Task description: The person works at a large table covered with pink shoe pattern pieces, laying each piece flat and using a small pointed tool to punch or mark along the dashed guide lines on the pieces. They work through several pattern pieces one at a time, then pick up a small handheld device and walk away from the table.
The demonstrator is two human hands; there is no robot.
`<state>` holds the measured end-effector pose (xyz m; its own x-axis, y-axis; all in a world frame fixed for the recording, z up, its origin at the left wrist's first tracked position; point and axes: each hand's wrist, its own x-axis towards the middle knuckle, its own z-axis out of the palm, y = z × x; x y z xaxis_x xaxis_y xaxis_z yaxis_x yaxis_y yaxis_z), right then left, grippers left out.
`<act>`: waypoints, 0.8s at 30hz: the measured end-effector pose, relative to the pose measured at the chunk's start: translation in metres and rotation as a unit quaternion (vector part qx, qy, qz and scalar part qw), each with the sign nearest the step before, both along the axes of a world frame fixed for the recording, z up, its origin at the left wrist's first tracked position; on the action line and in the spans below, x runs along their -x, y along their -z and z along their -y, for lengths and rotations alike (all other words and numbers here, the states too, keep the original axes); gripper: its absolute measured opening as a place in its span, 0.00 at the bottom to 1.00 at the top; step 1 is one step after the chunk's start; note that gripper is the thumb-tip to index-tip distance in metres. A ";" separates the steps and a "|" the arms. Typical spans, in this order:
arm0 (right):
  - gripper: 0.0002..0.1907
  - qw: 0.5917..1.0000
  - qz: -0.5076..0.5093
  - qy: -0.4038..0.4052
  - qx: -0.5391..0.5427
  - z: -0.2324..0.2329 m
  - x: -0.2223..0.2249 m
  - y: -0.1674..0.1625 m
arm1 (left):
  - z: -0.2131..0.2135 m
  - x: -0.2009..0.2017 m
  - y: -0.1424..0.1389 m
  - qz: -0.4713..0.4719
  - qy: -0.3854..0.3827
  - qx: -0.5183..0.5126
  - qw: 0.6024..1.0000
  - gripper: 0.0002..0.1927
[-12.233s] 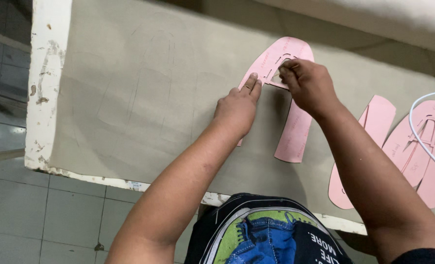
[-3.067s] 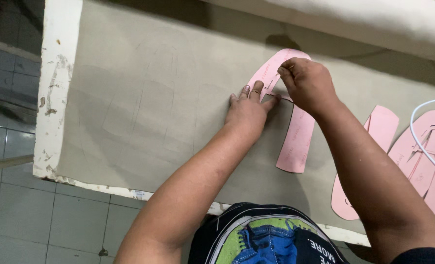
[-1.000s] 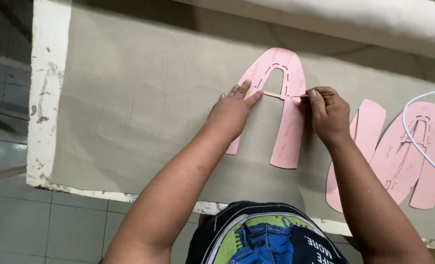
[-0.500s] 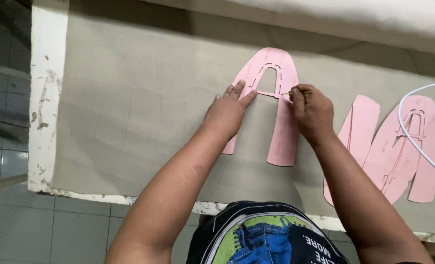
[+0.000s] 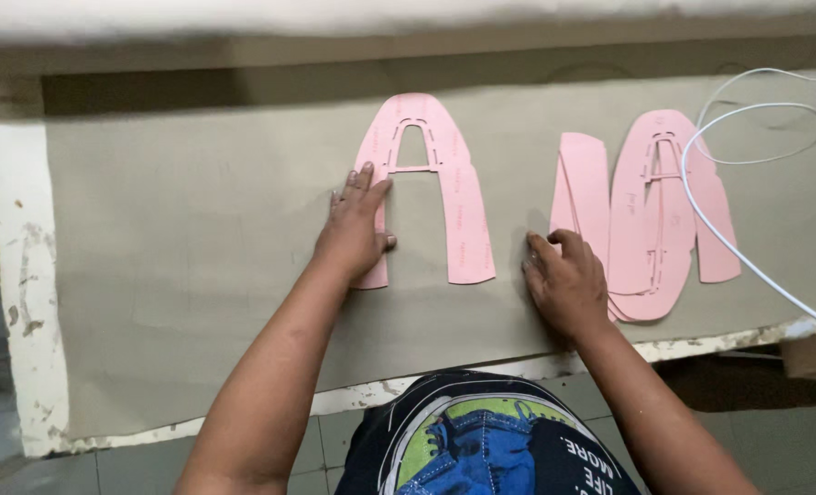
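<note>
- A flat, pink, arch-shaped pattern piece of thin card is laid on the grey-beige sheet of material that covers the bench, with its rounded top pointed away from the person and its two legs spread toward the near edge.
- The left hand is pressed flat on the left leg of the arch-shaped pattern piece, with the fingers stretched out and slightly spread; nothing is gripped, the piece is only held down.
- The right hand is rested palm down on the sheet, with the fingers loosely curled; it is placed between the right leg of the arch and a stack of further pink pattern pieces, and nothing is held in it.
- Whether the right fingertips are touching the edge of the stack cannot be told.
- The stack is made up of overlapping pink pieces, one narrow strip at its left and wider rounded shapes beside it, lying well to the right of the arch.
- A thin white cable is looped over the right side of the stack and is trailed off past the bench edge.
- A dark printed shirt is seen at the lower edge of the view.
</note>
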<state>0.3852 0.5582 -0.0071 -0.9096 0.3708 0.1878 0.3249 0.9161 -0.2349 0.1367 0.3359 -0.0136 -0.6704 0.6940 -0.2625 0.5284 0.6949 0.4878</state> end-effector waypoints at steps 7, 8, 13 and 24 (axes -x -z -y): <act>0.24 0.998 -0.016 0.028 -0.060 -0.032 -0.047 0.017 | 0.018 -0.071 0.006 -0.102 -0.251 0.010 0.963 0.47; 0.24 0.998 -0.020 0.028 -0.055 -0.040 -0.047 0.020 | 0.019 -0.077 0.007 -0.094 -0.267 0.017 0.959 0.47; 0.28 0.997 -0.002 0.042 -0.063 -0.096 -0.059 0.026 | 0.018 -0.085 0.016 -0.042 -0.363 0.011 0.931 0.48; 0.17 0.945 -0.023 0.053 0.322 -0.176 -0.091 0.026 | 0.010 -0.177 -0.038 0.171 -0.382 -0.476 0.773 0.08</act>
<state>0.4761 0.7343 -0.0334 -0.8576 0.5096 -0.0694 0.3823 0.5413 -0.7489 0.3138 0.3260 0.0240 -0.9847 0.1169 -0.1292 -0.1324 -0.0197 0.9910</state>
